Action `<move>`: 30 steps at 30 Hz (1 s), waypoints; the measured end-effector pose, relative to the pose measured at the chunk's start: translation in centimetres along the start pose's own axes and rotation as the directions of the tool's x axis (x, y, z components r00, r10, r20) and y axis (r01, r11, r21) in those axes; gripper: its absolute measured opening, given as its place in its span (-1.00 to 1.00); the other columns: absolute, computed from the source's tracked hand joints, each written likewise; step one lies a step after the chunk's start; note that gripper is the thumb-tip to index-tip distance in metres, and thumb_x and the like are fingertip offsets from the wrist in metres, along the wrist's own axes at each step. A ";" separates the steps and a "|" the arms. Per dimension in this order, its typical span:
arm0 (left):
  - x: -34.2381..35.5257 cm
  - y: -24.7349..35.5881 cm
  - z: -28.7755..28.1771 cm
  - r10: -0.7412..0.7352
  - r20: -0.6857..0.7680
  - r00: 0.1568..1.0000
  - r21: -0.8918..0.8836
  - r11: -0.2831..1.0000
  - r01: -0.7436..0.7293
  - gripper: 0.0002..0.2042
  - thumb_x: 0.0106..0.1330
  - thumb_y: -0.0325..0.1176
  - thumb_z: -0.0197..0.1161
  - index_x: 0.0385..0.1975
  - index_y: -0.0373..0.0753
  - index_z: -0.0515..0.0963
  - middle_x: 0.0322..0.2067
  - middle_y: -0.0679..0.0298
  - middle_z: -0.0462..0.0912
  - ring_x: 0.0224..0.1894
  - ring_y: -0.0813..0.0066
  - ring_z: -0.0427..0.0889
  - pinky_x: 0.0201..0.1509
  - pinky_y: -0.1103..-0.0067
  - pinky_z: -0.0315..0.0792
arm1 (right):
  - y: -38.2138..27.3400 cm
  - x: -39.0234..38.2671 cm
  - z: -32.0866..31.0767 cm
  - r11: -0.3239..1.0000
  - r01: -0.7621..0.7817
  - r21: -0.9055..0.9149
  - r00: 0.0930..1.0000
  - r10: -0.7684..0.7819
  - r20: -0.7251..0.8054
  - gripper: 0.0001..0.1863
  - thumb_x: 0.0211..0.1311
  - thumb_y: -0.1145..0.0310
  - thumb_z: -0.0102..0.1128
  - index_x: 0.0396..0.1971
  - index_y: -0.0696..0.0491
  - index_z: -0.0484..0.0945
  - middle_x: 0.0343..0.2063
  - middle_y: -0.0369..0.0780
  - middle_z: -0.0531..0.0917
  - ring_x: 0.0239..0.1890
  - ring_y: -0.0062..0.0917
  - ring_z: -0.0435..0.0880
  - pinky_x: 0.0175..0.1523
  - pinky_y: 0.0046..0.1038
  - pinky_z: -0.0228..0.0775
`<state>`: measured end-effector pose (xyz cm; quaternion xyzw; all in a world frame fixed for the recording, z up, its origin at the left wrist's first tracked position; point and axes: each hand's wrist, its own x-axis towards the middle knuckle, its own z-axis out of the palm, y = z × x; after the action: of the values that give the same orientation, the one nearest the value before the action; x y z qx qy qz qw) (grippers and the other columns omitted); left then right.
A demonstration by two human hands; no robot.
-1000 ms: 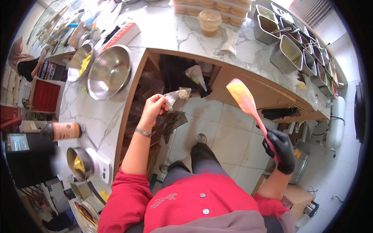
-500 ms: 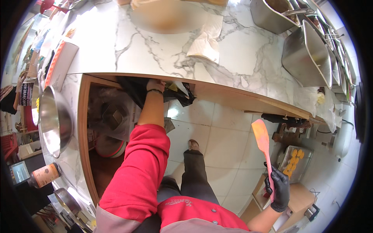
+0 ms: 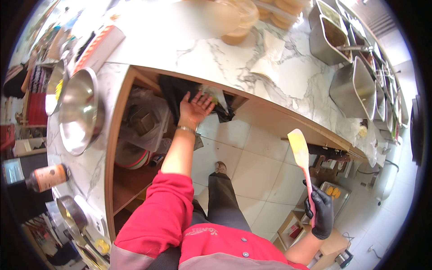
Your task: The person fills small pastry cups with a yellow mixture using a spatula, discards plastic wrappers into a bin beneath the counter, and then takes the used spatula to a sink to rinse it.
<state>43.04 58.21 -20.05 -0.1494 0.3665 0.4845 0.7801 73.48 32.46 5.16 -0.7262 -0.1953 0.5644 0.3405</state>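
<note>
My bare left hand (image 3: 196,108) is turned palm up with its fingers spread, holding nothing. Just behind it a black plastic bag (image 3: 173,93) hangs under the counter edge, with some pale scraps in its mouth. In my black-gloved right hand (image 3: 322,211) is a pink spatula (image 3: 304,157), its handle gripped and its blade pointing up. Yellow-orange residue coats the blade. The spatula is held over the floor, apart from the counter.
A marble-patterned counter (image 3: 216,58) runs across the front, with metal food containers (image 3: 355,90) at right. On the left stand a steel bowl (image 3: 81,112) and a brown bottle (image 3: 47,177). Below, a tray (image 3: 335,200) with yellow pieces sits at lower right.
My left hand has come out of the black bag and turned palm up, fingers spread. My right hand still holds the spatula at the right. The view has shifted and turned.
</note>
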 end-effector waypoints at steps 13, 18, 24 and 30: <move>-50.7 9.6 -3.2 0.388 0.552 0.738 0.206 0.794 -0.571 -0.50 0.30 -0.01 -0.17 -0.01 -0.34 0.33 -0.11 0.08 0.48 -0.10 0.22 0.49 -0.04 0.37 0.37 | -5.4 -9.3 16.6 0.884 0.435 -0.170 0.740 -0.244 0.627 -0.62 0.18 0.37 -0.07 -0.06 0.28 0.40 -0.75 -0.33 0.36 -0.81 -0.76 0.22 -0.72 -0.69 -0.01; -68.1 19.6 -13.6 0.901 0.282 0.329 0.709 0.035 -0.705 -0.63 0.31 -0.11 -0.12 -0.26 -0.33 0.44 -0.33 0.21 0.52 -0.32 0.51 0.52 -0.23 0.58 0.42 | -4.0 -15.2 25.5 0.857 0.481 -0.186 0.591 -0.160 0.791 -0.61 0.17 0.35 -0.04 -0.05 0.27 0.40 -0.75 -0.35 0.36 -0.79 -0.77 0.21 -0.69 -0.70 -0.02; -73.6 26.3 -24.8 0.970 0.005 0.245 0.983 -0.050 0.177 -0.73 0.20 -0.18 0.07 -0.45 -0.29 0.49 -0.60 0.35 0.50 -0.62 0.62 0.47 -0.56 0.65 0.39 | -1.1 -22.3 33.8 0.823 0.528 -0.211 0.459 -0.067 0.886 -0.61 0.18 0.36 -0.02 -0.04 0.27 0.40 -0.72 -0.33 0.39 -0.76 -0.75 0.25 -0.66 -0.70 0.01; -74.0 28.4 -31.2 0.815 -0.231 0.531 0.891 -0.041 0.452 -0.85 0.02 -0.41 0.11 -0.52 -0.38 0.51 -0.69 0.19 0.54 -0.68 0.50 0.57 -0.66 0.59 0.44 | 1.1 -26.1 38.0 0.816 0.535 -0.219 0.440 -0.048 0.897 -0.61 0.19 0.36 -0.01 -0.03 0.27 0.38 -0.72 -0.32 0.39 -0.76 -0.75 0.25 -0.67 -0.69 0.01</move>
<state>-14.21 5.78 15.08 0.3124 0.9102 0.0650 0.2639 29.63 24.68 17.37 -0.3574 -0.5964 0.7113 0.1029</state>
